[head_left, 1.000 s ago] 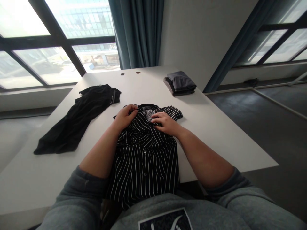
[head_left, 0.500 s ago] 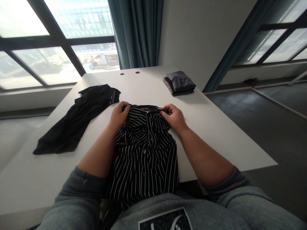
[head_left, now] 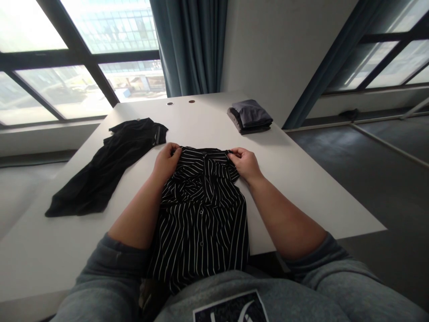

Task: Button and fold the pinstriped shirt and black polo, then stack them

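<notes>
Gripping shirt [head_left: 204, 210] by far edge, seemingly collar, with left hand [head_left: 166, 160] and right hand [head_left: 246, 162] pinched shut. Could bunch if tugged unevenly.

Nothing legible on screen, no words, no numbers. Down at 6 o'clock, the grey sweatshirt [head_left: 214, 282] carries a dark patch [head_left: 231, 309] with white strokes, cut off by the frame edge; no letter can be made out.
</notes>
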{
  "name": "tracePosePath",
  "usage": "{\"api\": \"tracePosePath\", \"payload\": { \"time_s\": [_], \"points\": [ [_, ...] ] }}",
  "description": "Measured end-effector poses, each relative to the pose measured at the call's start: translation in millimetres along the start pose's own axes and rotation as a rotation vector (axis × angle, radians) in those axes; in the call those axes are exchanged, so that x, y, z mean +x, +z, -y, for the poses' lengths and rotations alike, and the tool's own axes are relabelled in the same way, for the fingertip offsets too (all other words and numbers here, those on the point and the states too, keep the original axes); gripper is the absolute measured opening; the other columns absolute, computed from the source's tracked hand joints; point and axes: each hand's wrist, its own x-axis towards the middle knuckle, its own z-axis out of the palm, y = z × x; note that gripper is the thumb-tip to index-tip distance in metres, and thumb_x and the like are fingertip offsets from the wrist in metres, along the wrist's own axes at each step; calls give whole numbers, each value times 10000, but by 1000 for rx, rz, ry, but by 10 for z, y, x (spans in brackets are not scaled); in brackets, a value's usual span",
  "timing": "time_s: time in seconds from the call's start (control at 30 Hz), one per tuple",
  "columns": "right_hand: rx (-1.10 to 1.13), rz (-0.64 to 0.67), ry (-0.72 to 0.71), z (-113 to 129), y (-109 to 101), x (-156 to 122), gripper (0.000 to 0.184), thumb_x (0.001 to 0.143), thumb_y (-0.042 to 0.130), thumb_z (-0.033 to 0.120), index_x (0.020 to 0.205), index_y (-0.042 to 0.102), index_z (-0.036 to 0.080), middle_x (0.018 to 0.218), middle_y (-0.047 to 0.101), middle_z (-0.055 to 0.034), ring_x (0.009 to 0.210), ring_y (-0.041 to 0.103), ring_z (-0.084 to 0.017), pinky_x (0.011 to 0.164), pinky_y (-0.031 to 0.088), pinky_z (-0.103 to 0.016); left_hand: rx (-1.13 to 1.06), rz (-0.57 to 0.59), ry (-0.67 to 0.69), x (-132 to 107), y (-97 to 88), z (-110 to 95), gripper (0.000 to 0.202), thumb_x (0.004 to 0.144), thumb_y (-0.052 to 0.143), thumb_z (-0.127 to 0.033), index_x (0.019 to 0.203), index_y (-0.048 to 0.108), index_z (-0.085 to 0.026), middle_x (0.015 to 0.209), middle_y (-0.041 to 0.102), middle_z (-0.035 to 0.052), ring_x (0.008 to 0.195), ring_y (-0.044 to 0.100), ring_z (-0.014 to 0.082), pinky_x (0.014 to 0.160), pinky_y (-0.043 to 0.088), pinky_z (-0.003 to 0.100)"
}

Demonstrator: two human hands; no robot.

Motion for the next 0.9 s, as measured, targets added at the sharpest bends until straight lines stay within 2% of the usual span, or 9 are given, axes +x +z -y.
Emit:
{"api": "tracePosePath", "payload": {
  "time_s": [0.13,0.23,0.4,0.53,0.6,0.77,0.9],
  "points": [
    [-16,-7,-41,26,6,-16,253,862,675,422,966,746,203,941,784,-73,869,722,-238,864,580,-405,-79,21,-2,-36,46,-44,112,913,627,-325,978,596,-238,921,703,18,851,638,186,790,501,340],
    [-94,7,-133,122,4,-76,209,896,659,386,971,747,212,958,774,-69,885,706,-245,898,560,-424,-96,53,31,-70,79,-107,103,909,628,-310,973,598,-235,921,709,20,842,643,183,779,506,342],
    [-214,189,-434,275,4,-165,97,936,647,284,953,740,262,1029,750,-59,1042,662,-272,1016,504,-475,-46,126,52,-126,97,-220,112,895,653,-333,945,633,-236,917,734,22,812,635,186,766,503,361],
    [-223,303,-593,371,27,-206,129,963,603,232,951,727,267,1031,747,-66,1065,649,-275,1039,490,-509,-16,138,35,-180,128,-318,121,882,697,-327,945,641,-240,882,729,10,784,618,180,770,490,369],
    [-226,343,-634,429,38,-231,144,976,585,223,958,721,267,1059,753,-66,1090,653,-272,1074,479,-527,-20,145,45,-213,158,-373,120,871,718,-312,911,636,-235,867,724,2,779,613,174,770,484,360],
    [-188,427,-705,481,56,-286,154,980,559,179,995,692,255,1277,729,-67,1240,641,-258,1144,464,-542,-29,201,69,-297,237,-492,113,878,712,-315,847,659,-220,843,731,-4,757,617,164,738,474,326],
    [-165,482,-648,418,75,-325,206,988,542,151,1089,693,250,1146,773,-32,1144,711,-221,1166,474,-484,15,139,35,-326,268,-509,96,889,705,-317,870,695,-223,849,741,4,772,639,172,752,471,326]
  ]
}}
